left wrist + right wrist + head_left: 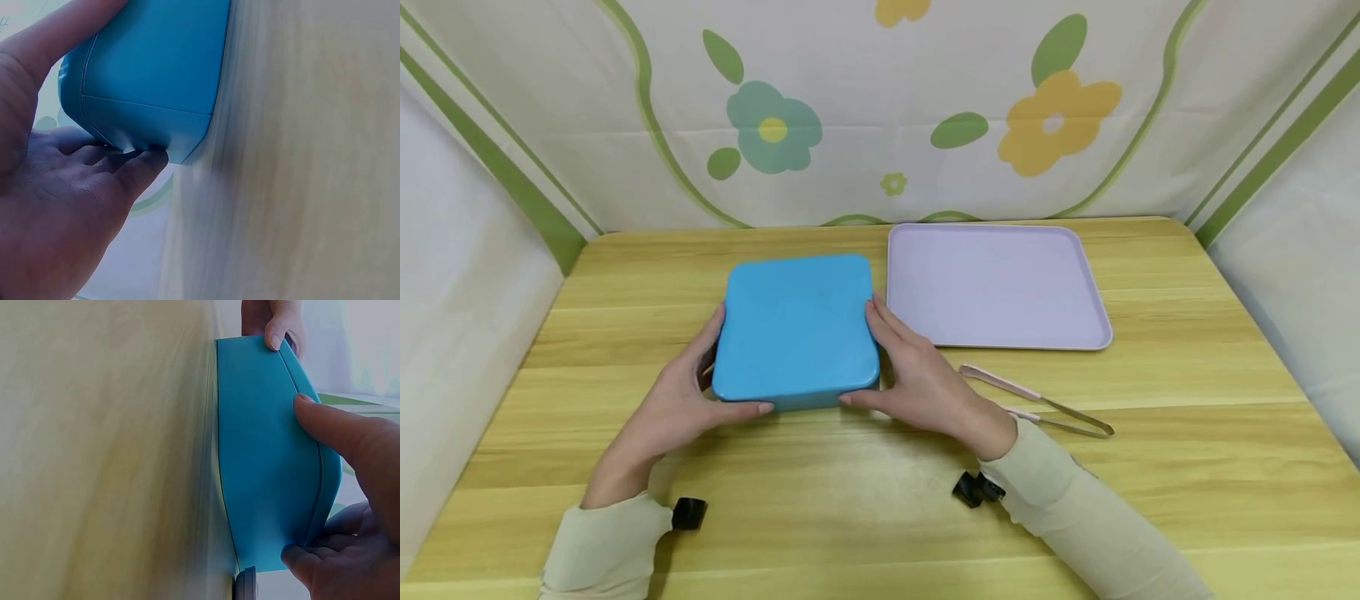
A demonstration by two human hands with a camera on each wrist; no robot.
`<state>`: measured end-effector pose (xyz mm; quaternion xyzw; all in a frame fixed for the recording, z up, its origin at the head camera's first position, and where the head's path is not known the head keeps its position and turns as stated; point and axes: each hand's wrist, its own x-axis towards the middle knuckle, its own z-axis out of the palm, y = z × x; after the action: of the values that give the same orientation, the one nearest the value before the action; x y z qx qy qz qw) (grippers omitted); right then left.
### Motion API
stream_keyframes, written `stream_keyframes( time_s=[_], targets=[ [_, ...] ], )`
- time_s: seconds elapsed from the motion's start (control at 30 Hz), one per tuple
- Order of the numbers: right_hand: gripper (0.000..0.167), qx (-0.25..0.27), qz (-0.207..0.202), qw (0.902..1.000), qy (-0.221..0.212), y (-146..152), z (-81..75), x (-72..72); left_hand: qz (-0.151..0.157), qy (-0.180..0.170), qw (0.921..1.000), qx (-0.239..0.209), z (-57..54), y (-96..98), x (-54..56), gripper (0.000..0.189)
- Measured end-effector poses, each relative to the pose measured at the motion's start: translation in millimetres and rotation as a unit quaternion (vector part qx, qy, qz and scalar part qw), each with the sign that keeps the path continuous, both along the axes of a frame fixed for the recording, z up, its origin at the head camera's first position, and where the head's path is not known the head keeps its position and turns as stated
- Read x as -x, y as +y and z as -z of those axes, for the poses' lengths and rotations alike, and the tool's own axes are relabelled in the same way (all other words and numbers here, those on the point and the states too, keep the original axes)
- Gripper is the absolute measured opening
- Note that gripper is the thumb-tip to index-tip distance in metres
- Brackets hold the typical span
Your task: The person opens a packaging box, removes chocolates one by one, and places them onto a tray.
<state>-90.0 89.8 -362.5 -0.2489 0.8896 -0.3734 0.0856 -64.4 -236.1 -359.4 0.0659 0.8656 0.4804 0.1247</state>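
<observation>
Both hands [676,390] [922,379] grip the blue box [797,325] (lilac tray [996,287] just beside; right wrist [991,427] partly hiding tongs [1011,386]).

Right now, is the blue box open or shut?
Shut: the blue box has its lid on, no visible gap between them.

closed blue box [796,329] with rounded corners, on the table [850,517]
</observation>
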Motion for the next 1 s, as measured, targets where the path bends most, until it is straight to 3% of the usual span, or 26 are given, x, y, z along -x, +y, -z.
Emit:
stream_keyframes(
  time_s=[1.0],
  targets=[
    [0.119, 0.008, -0.001, 0.9998, 0.019, 0.4, 1.0, -0.4, 0.000, 0.006, 0.9999, -0.009, -1.9, -2.7, 0.2, 0.132]
  ],
)
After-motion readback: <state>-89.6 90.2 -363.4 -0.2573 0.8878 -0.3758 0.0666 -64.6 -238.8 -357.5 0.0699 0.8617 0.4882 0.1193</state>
